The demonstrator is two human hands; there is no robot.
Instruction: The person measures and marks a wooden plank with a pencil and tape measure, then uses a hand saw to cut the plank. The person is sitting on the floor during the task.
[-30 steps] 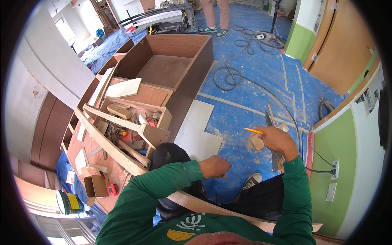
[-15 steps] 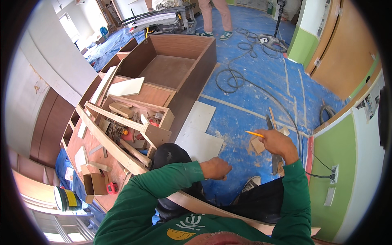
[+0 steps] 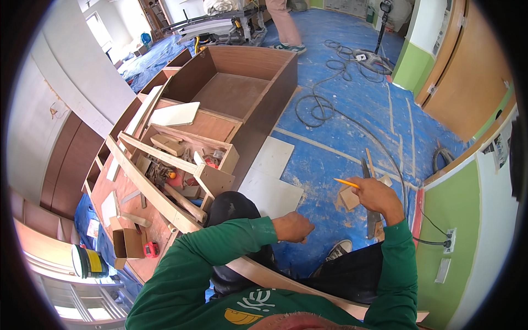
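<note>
My right hand (image 3: 380,199) is closed around a yellow pencil (image 3: 345,182), its tip pointing left above the blue floor sheet. Over my left knee, my left hand (image 3: 293,227) is curled into a fist, and whatever lies inside the fingers is hidden. Beneath and beyond the right hand are a hand saw (image 3: 374,223) and small wood blocks (image 3: 348,198) on the sheet. A long light wood board (image 3: 258,270) passes under my left forearm and across my lap.
To my left, an open wooden tool tray (image 3: 227,160) holds assorted tools on a brown cabinet (image 3: 267,98) lying down. A red tape measure (image 3: 150,249) sits near a cardboard box (image 3: 127,242). A black cable (image 3: 357,125) winds over the sheet. Another person's legs (image 3: 285,25) stand beyond.
The other person's legs have come closer together. My view has shifted slightly; both hands keep nearly the same pose, with the pencil still in the right.
</note>
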